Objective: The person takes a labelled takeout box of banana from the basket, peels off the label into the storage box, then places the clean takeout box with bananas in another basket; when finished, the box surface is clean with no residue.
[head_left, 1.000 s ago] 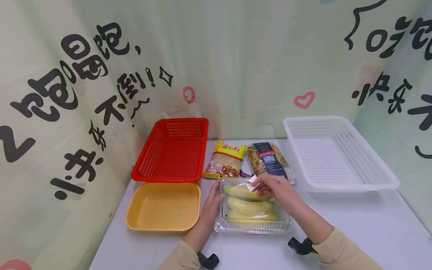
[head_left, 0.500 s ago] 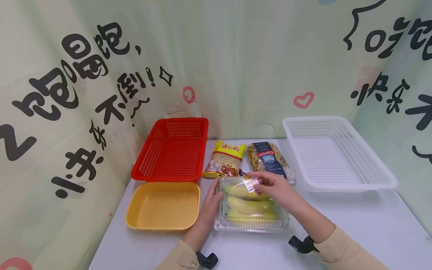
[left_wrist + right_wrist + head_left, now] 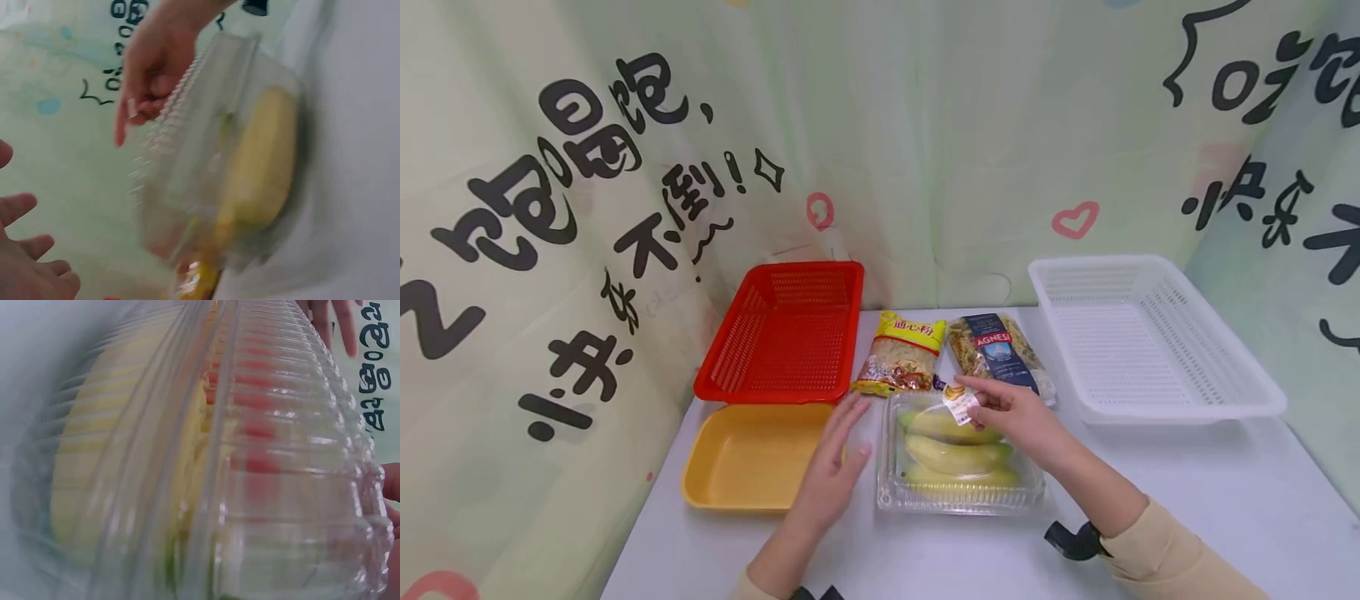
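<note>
A clear plastic clamshell box [image 3: 886,467] of several bananas [image 3: 958,457] sits on the white table. Over its far edge, my right hand [image 3: 1018,419] pinches a small white price label [image 3: 959,406] with a banana picture on it, index finger stretched out beyond. My left hand [image 3: 829,471] hovers with spread fingers left of the box, overlapping the right rim of the yellow tray. In the left wrist view a gap shows between the left hand [image 3: 31,262] and the box [image 3: 181,162]. The box's ribbed side [image 3: 281,456] fills much of the right wrist view.
Behind the box lie a yellow pasta bag [image 3: 901,354] and a blue-labelled Agnesi pasta bag [image 3: 1000,354]. A red basket [image 3: 775,333] and a yellow tray [image 3: 745,462] stand at left, a white basket [image 3: 1150,350] at right. A printed curtain [image 3: 940,150] hangs behind.
My left hand has let go of the box's left side and moved left. The label in my right hand has turned its printed face up; the box stays about where it was.
</note>
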Available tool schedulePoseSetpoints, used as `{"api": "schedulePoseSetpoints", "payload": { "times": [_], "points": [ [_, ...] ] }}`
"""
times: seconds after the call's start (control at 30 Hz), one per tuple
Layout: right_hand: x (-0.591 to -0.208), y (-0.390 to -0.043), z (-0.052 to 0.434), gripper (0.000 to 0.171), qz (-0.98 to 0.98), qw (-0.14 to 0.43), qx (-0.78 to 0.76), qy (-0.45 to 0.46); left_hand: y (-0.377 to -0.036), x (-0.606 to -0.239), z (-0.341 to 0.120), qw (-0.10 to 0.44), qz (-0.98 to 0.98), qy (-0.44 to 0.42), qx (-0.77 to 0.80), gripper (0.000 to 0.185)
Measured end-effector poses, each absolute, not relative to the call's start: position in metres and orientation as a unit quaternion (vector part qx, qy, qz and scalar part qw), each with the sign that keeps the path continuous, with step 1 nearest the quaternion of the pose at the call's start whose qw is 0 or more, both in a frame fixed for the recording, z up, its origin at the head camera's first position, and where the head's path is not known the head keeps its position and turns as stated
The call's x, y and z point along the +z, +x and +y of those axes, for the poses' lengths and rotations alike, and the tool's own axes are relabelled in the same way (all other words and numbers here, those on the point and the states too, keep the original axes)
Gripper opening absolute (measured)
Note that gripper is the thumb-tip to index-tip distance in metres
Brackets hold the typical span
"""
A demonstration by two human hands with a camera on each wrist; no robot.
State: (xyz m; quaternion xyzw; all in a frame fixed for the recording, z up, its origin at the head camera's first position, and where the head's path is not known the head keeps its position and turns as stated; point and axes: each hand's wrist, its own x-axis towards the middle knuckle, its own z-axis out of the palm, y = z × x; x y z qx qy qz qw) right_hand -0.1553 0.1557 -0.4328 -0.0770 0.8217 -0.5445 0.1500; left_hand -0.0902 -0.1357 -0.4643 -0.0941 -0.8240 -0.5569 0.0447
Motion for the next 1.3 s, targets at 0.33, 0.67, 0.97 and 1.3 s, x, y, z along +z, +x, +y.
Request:
{"api": "schedulePoseSetpoints", "payload": {
  "times": [0.33,0.67,0.97,1.3],
  "points": [
    [-0.431,-0.157,0.157,0.047,0.819,0.153,-0.549,-0.067,-0.111,-0.424,-0.288,0.049,-0.866,0.096,-0.488,0.046],
    [-0.432,-0.156,0.155,0.047,0.819,0.154,-0.548,-0.061,-0.120,-0.469,-0.365,-0.072,-0.886,0.144,-0.435,0.059],
    [-0.433,-0.156,0.153,0.047,0.820,0.155,-0.547,-0.056,-0.127,-0.503,-0.377,-0.103,-0.872,0.115,-0.465,0.066],
    [-0.436,-0.156,0.154,0.047,0.823,0.155,-0.544,-0.054,-0.134,-0.516,-0.380,-0.069,-0.851,0.129,-0.504,0.051]
  ]
}}
